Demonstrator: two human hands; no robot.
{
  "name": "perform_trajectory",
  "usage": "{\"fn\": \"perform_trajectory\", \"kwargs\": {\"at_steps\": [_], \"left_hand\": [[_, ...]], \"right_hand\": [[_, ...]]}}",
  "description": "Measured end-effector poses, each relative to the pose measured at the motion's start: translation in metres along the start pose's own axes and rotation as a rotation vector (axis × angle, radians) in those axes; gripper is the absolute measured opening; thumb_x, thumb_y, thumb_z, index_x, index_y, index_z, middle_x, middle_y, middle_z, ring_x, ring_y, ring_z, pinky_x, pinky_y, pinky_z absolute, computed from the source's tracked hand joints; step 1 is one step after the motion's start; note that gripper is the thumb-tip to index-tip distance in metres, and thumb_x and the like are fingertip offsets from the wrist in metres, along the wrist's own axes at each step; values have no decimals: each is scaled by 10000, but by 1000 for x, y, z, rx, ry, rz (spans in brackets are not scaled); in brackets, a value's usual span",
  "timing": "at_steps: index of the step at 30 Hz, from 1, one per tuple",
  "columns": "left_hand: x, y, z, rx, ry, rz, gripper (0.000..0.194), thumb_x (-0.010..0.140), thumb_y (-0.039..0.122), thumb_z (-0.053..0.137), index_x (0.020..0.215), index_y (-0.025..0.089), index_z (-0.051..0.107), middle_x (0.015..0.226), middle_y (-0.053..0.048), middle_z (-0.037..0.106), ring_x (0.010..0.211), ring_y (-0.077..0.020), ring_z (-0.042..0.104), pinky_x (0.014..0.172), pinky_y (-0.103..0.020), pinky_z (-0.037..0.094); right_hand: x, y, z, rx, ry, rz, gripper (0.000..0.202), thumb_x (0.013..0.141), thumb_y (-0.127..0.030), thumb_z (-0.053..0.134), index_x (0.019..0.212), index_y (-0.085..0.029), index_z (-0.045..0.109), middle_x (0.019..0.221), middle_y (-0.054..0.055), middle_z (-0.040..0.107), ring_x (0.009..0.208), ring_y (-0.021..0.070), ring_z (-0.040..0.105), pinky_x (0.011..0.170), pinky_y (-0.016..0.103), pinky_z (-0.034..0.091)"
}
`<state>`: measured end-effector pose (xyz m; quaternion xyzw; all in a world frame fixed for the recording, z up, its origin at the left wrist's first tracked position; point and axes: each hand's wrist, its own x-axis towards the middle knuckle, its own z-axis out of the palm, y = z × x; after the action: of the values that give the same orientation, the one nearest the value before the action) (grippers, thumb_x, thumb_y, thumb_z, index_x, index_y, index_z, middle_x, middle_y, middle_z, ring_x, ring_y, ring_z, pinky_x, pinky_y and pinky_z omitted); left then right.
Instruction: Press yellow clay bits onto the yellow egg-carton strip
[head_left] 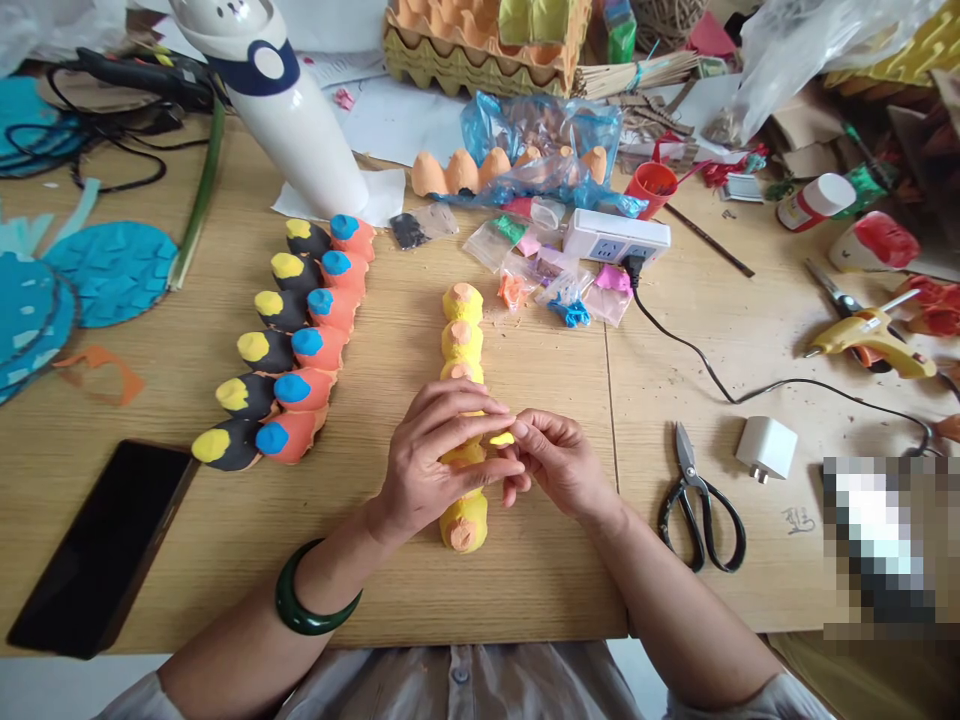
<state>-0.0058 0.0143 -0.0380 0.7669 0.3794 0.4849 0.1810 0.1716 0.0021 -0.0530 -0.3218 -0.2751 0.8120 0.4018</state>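
Over the middle of a strip of egg-carton cups, coated yellow with orange tips, my two hands meet at a small lump of yellow modelling clay. My left hand has its fingers and thumb closing around the lump from the left. From the right, my right hand pinches it between thumb and fingertips. The strip lies lengthwise on the table, its middle cups partly hidden under my left hand. To the left are a black strip with yellow tips and a red-orange strip with blue tips, side by side.
A phone lies at lower left, a white bottle stands behind. Clay packets and a power strip sit ahead. Scissors, a white charger and a glue gun are right. Egg trays are stacked at the back.
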Motion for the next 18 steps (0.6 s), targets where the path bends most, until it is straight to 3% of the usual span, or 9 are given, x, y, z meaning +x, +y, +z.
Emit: {"fn": "perform_trajectory", "kwargs": {"at_steps": [2,4,10,13,15,18], "left_hand": [[-1,0,1,18,9,-3,123,917,253,755,1038,230,759,980,-39,789,1038,-210,699,1006,-418,587],[-1,0,1,32,18,-12,114,934,168,713,1015,232,762,961,-28,794,1037,-202,704,993,-405,593],[1,0,1,-22,-49,-3,184,944,238,711,1124,220,748,1048,-63,785,1077,-219,694,1004,-422,591],[1,2,0,-48,-55,0,179,952,147,675,1107,202,744,1045,-63,784,1087,-206,694,1006,-393,588],[1,4,-1,-65,-28,-49,212,951,86,644,1110,193,735,1044,-67,784,1085,-198,707,990,-366,593],[1,8,-3,-71,-1,-111,263,962,61,602,1163,194,704,1025,-64,781,1011,-174,730,929,-316,605]], "right_hand": [[0,-1,1,-22,3,11,367,930,-478,723,772,-151,671,678,-10,673,476,79,579,513,256,622],[0,-2,1,-28,-8,20,365,926,-487,724,793,-149,683,703,-3,680,499,82,585,532,259,628],[0,-2,1,7,5,-4,330,878,-469,784,803,-161,693,660,-27,656,471,74,536,487,252,609],[-1,-4,2,-107,-5,-3,385,936,-492,708,755,-154,677,673,-6,661,486,84,571,500,246,591],[-4,-5,5,-228,33,-55,383,977,-480,654,780,-152,681,696,8,666,518,96,617,529,243,578],[-10,-6,10,-366,184,-257,223,950,-414,709,937,-192,690,786,2,656,616,112,646,599,256,589]]}}
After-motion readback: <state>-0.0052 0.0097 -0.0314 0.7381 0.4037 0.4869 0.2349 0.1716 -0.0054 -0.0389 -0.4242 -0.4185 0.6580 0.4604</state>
